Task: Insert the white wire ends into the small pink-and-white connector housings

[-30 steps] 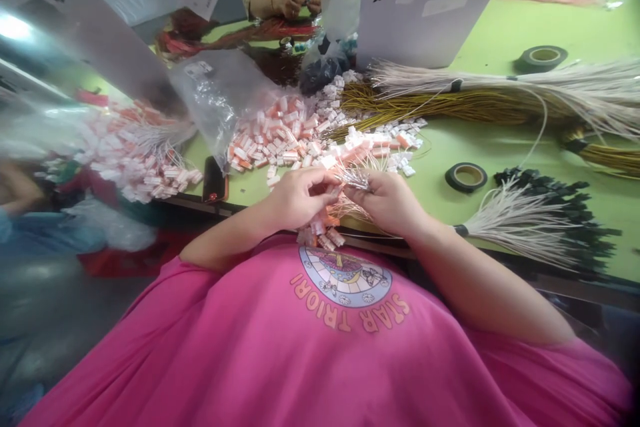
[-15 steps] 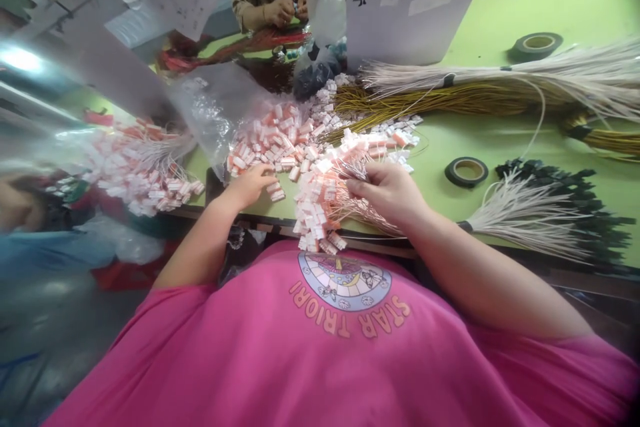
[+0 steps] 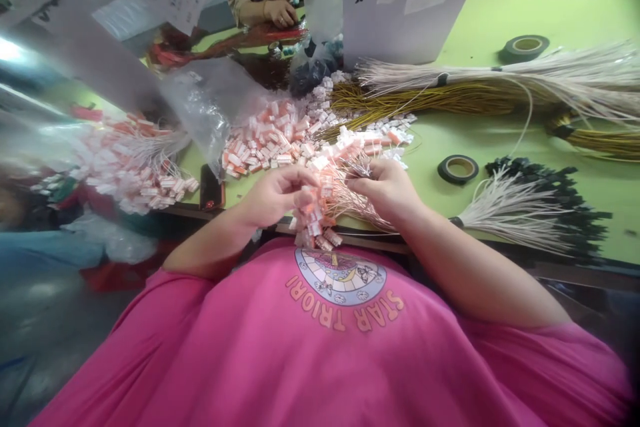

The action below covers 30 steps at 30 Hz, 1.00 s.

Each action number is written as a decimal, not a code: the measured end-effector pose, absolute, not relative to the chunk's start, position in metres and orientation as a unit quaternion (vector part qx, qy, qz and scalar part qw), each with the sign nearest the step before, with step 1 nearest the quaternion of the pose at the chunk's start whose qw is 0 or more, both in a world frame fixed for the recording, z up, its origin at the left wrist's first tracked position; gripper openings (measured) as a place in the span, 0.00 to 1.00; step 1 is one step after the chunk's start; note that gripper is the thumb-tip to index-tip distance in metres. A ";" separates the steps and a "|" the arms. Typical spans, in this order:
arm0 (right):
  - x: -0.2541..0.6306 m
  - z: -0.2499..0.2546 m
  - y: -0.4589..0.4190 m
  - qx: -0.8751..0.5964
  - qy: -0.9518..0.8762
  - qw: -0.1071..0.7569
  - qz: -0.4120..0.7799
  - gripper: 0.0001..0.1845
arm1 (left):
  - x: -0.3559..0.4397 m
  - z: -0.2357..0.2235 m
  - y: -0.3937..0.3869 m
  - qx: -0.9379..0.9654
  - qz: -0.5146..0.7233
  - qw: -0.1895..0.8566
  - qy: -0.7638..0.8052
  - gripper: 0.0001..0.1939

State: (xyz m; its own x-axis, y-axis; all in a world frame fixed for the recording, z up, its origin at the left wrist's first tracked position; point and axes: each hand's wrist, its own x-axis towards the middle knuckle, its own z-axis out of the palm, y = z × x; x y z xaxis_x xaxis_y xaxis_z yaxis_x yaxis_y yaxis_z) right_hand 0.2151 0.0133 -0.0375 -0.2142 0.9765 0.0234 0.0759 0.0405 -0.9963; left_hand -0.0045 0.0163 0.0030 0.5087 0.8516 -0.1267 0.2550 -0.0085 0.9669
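My left hand is closed in a pinch at the left side of a bunch of white-and-orange plastic connectors. A connector appears to be at its fingertips, though it blends with the bunch. My right hand is closed on thin wires with silvery ends, just right of the bunch. More wires run from the connectors under that hand. Beyond both hands lies a heap of loose white-and-orange connectors on the green table.
At the right are tape rolls, a white wire bundle with black ends, and long white and yellow bundles. A dark phone-like object and another connector pile sit left. A co-worker's hands show across the table.
My left hand has moved right, from the loose heap to the bunch of connectors, and its fingers have closed. My right hand stays nearly in place, still holding wires. The co-worker's hands have moved apart.
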 end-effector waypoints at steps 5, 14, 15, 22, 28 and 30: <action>0.216 -0.034 0.008 -0.424 -0.599 0.441 0.517 0.08 | 0.015 -0.003 0.014 0.585 0.300 0.600 0.455 0.19; 0.211 -0.030 0.003 -0.484 -0.646 0.419 0.416 0.12 | 0.023 0.004 0.008 0.609 0.281 0.540 0.509 0.15; 0.211 -0.030 0.003 -0.486 -0.650 0.416 0.411 0.12 | 0.024 0.005 0.007 0.613 0.283 0.532 0.511 0.15; 0.210 -0.031 0.003 -0.466 -0.670 0.385 0.431 0.09 | 0.026 0.001 0.006 0.698 0.275 0.446 0.488 0.10; 0.210 -0.032 0.005 -0.457 -0.685 0.368 0.432 0.06 | 0.027 -0.003 0.009 0.744 0.249 0.402 0.472 0.10; 0.210 -0.032 0.005 -0.440 -0.693 0.358 0.444 0.06 | 0.026 0.001 0.007 0.747 0.236 0.409 0.467 0.09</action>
State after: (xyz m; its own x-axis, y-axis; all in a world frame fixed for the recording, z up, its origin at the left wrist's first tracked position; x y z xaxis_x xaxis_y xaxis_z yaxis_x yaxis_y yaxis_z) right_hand 0.2102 0.0055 -0.0319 -0.3558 0.9285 0.1059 0.2922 0.2181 -0.9312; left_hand 0.0261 0.0066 0.0005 0.4525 0.8913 -0.0288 0.5044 -0.2292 0.8325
